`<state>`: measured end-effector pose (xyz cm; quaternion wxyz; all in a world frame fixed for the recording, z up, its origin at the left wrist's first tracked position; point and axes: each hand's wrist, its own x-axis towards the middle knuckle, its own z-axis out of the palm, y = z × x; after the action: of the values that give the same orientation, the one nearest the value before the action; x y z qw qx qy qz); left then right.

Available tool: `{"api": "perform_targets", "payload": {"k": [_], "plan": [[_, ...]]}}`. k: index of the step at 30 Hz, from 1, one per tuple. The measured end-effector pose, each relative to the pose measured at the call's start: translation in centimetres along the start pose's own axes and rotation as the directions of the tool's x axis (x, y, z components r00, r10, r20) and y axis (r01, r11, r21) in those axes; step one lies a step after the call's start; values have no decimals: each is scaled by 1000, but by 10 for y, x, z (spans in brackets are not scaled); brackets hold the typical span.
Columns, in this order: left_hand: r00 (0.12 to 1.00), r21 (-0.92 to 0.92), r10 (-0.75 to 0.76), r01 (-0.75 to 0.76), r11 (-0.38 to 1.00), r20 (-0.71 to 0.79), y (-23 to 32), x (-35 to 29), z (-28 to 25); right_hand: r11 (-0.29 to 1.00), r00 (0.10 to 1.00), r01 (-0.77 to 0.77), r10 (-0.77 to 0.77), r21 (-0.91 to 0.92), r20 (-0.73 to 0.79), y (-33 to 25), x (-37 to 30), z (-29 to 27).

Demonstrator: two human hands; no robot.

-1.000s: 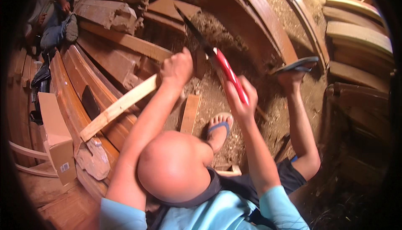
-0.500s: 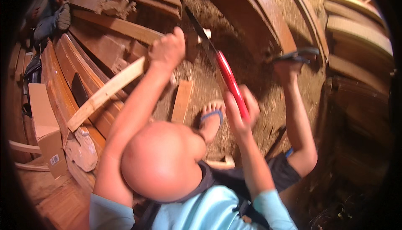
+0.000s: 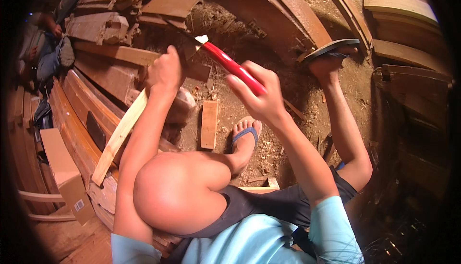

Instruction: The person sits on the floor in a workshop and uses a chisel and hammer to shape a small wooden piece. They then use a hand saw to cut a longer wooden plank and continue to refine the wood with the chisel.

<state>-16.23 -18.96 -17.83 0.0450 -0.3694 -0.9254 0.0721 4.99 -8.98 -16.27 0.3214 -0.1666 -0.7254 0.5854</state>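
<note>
My left hand (image 3: 164, 74) is closed around the upper end of a pale, slightly curved wood strip (image 3: 120, 136), which slants down to the left beside my forearm. In my right hand (image 3: 261, 93) is the red handle (image 3: 230, 64) of a long-bladed knife. Its dark, thin blade points up and left, past my left hand, and blurs against the shadowed ground. A small white piece (image 3: 201, 39) shows where handle and blade meet. Below my left hand sits a rounded wood block (image 3: 184, 105), partly hidden by my arm.
A short flat wood piece (image 3: 209, 124) lies on the chip-strewn ground near my sandaled foot (image 3: 246, 139). Long curved planks (image 3: 72, 115) and a cardboard box (image 3: 67, 172) are at left. Another person (image 3: 50, 55) sits at far left. Stacked curved timbers (image 3: 401, 9) stand at right.
My right hand has moved up and left, and the knife has tilted further left. My left hand has shifted slightly left and down, and the wood strip now slopes more steeply.
</note>
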Motion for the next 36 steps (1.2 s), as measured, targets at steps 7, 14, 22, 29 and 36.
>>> {"api": "perform_targets", "payload": {"k": [7, 14, 22, 29, 36], "plan": [[998, -123, 1, -8, 992, -57, 12, -6, 11, 967, 973, -229, 232, 111, -12, -29, -93, -66], [999, 1, -32, 32, 999, 30, -1, -5, 0, 993, 996, -93, 92, 70, 19, 10, 11, 10], [1000, -55, -12, 10, 998, -27, 8, -15, 7, 980, 980, -193, 195, -44, 43, -17, -30, -18], [996, -59, -62, 65, 996, 62, -2, -12, 5, 988, 983, -141, 147, -58, 107, -12, -38, -26], [999, -64, 20, -18, 998, 30, 23, -10, -1, 991, 995, -95, 94, -97, -16, 2, -19, -4]]}}
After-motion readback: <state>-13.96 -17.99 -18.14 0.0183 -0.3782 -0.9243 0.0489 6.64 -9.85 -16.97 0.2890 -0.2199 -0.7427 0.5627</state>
